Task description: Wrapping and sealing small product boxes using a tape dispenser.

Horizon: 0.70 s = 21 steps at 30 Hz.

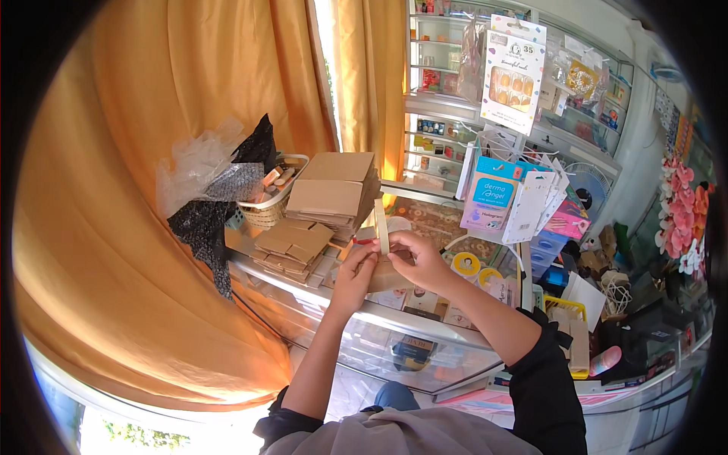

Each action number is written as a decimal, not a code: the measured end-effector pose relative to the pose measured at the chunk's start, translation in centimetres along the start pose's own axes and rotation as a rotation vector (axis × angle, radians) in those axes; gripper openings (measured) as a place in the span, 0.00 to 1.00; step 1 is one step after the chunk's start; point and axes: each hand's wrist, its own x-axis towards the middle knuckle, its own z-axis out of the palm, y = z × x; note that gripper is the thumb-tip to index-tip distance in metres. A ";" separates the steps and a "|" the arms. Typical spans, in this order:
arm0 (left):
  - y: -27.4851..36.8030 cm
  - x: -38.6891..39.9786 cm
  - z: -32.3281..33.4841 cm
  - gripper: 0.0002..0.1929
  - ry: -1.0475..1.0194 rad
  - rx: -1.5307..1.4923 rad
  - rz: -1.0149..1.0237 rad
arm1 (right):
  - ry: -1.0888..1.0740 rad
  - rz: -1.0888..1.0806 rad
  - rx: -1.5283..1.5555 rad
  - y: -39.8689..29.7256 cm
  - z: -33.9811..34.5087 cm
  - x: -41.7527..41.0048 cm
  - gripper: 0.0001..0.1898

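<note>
A cream roll of tape (381,226), seen nearly edge-on, stands upright between my two hands. My left hand (357,272) pinches its lower end from the left with thumb and fingertips. From the other side, my right hand (420,260) has bent fingers on the same end; part of its grip is hidden. Under both hands a small brown cardboard box (389,278) rests on the glass display counter (421,327). To the left of my left hand lie a low stack of small folded cartons (293,244) and, behind it, a taller stack of larger ones (335,182).
A wicker basket (264,215) of small goods stands at the left, beside black and clear plastic wrap (210,176). Right of my hands are yellow-lidded jars (466,264) and a rack with hanging packets (492,196). A yellow basket (579,372) sits farther right. Orange curtains (142,227) hang along the left.
</note>
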 end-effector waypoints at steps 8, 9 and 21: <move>0.3 0.0 0.2 0.12 0.012 0.013 0.024 | 0.001 -0.001 0.006 0.3 0.1 0.1 0.10; 0.4 -0.1 0.2 0.12 0.012 0.013 0.024 | 0.000 0.000 0.006 0.0 0.2 0.1 0.10; 0.0 0.0 -0.2 0.12 -0.012 0.008 -0.026 | -0.002 -0.011 -0.016 -0.3 0.4 0.0 0.12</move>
